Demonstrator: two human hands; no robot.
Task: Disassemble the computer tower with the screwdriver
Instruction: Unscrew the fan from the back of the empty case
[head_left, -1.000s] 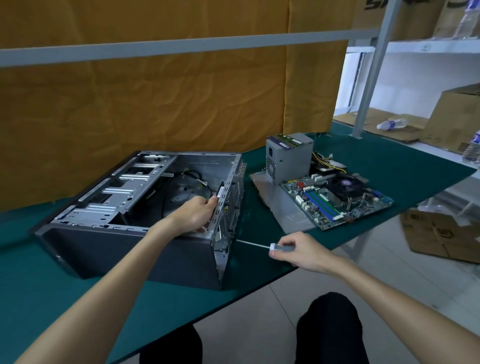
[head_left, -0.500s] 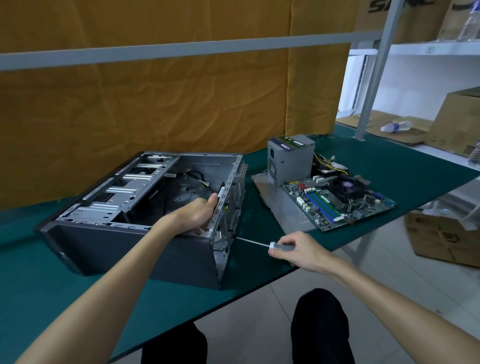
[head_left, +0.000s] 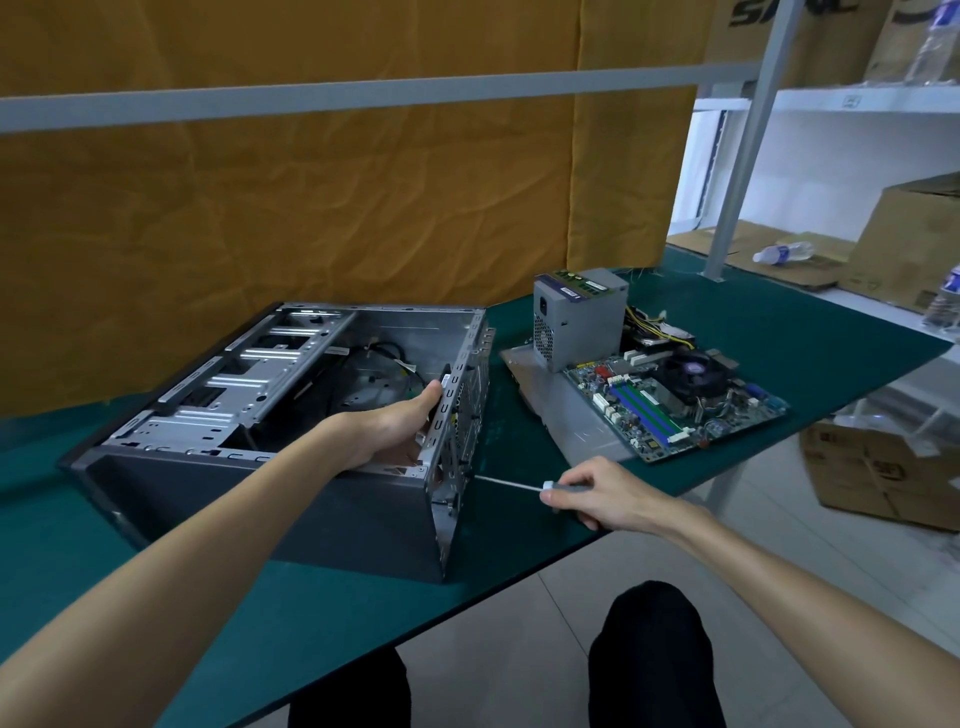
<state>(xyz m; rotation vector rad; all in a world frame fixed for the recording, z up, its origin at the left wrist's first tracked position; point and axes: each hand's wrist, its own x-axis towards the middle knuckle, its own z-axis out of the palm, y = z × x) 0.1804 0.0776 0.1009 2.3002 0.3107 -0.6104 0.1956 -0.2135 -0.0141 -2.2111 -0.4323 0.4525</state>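
Light is dim and even over the counter (head_left: 519, 587), with the brightest area at the white shelves (head_left: 831, 98) on the right. Shadows are soft. The wide lens bows straight lines near the edges, and the far right looks slightly blurred.

The computer tower (head_left: 270, 415) is laid on its side on the green mat, left of centre, its open side turned upward (the bare metal drive cage and loose cables are exposed inside). Its perforated rear panel is faced right. The screwdriver (head_left: 511, 484), slim with a grey handle, is held nearly level, its tip set against that panel's near lower corner.
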